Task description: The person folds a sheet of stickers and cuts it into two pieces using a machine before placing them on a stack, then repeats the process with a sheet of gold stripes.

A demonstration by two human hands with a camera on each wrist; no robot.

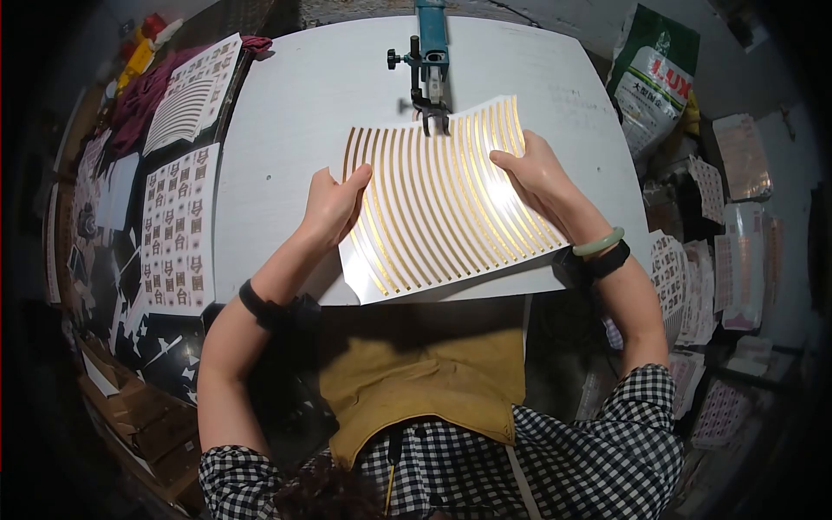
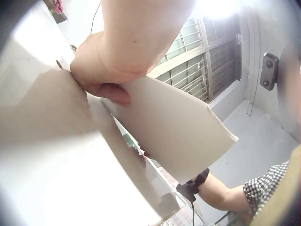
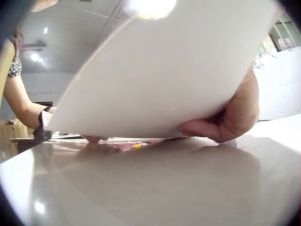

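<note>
A white sheet (image 1: 433,204) printed with curved gold stripes is held, slightly bowed, over the white table. My left hand (image 1: 332,204) grips its left edge, thumb on the striped face. On the opposite edge my right hand (image 1: 542,169) does the same, its thumb also on top. The left wrist view shows the plain underside of the sheet (image 2: 174,127), with the left hand (image 2: 101,70) at its edge. From the right wrist, the plain underside (image 3: 150,80) rises above the tabletop, and fingers of the right hand (image 3: 235,115) curl beneath it.
A teal machine arm with a dark forked clamp (image 1: 432,108) overlaps the sheet's far edge. Printed sheets (image 1: 180,230) lie left of the white table (image 1: 286,95). A green and white bag (image 1: 654,82) and several stacks of printed sheets (image 1: 741,260) stand on the right.
</note>
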